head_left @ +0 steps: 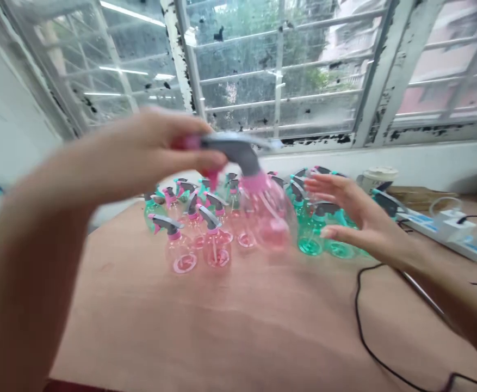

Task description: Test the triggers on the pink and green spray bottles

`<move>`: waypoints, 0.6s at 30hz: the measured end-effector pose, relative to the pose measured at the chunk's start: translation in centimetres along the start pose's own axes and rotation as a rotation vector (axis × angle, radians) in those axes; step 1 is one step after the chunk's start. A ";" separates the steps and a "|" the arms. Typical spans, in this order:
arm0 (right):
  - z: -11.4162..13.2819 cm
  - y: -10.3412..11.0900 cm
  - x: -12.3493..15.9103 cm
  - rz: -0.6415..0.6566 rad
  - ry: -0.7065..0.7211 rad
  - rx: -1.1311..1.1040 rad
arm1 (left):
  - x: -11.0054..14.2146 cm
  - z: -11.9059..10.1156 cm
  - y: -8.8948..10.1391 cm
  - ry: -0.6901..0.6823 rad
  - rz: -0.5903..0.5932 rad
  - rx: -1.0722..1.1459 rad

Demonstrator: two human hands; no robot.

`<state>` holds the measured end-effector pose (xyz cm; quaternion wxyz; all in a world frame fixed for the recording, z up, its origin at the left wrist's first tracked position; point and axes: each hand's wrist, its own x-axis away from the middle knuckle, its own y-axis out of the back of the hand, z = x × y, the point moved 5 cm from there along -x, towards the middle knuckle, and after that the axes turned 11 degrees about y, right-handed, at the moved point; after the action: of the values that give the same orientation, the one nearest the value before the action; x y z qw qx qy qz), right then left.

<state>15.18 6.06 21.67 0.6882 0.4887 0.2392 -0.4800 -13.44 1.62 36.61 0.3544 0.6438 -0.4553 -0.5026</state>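
Gripped by its grey and pink trigger head, a clear pink spray bottle (pixel 268 212) hangs tilted above the table from my left hand (pixel 168 144). Motion blurs both the bottle and the hand. To the right, my right hand (pixel 350 209) has its fingers stretched and thumb apart, with nothing between them. Just behind its fingertips stand green spray bottles (pixel 310 237) with grey and teal heads. Several pink spray bottles (pixel 217 247) stand upright on the left, below my left hand. The held bottle partly hides those behind it.
A wooden table (pixel 222 326) carries the bottles. On the right lie a white power strip (pixel 466 234) with plugs and a black cable (pixel 358 310). A white lidded cup (pixel 379 177) stands near the wall, beneath barred windows (pixel 279 65).
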 end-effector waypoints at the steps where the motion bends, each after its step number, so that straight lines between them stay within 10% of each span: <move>1: -0.2 0.1 0.7 0.066 -0.033 -0.091 | 0.7 -3.2 -2.8 -0.202 0.115 0.008; 8: -1.8 -0.8 7.2 0.107 -0.352 -0.411 | 2.4 -12.5 -16.7 -0.599 0.451 0.326; 18: -2.9 -1.1 9.8 0.030 -0.526 -0.409 | 2.8 -13.9 -21.7 -0.379 0.281 0.615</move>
<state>18.74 4.43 12.17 0.8173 0.2030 0.1374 -0.5215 5.26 6.27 19.24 0.1197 0.5470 -0.7260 -0.3992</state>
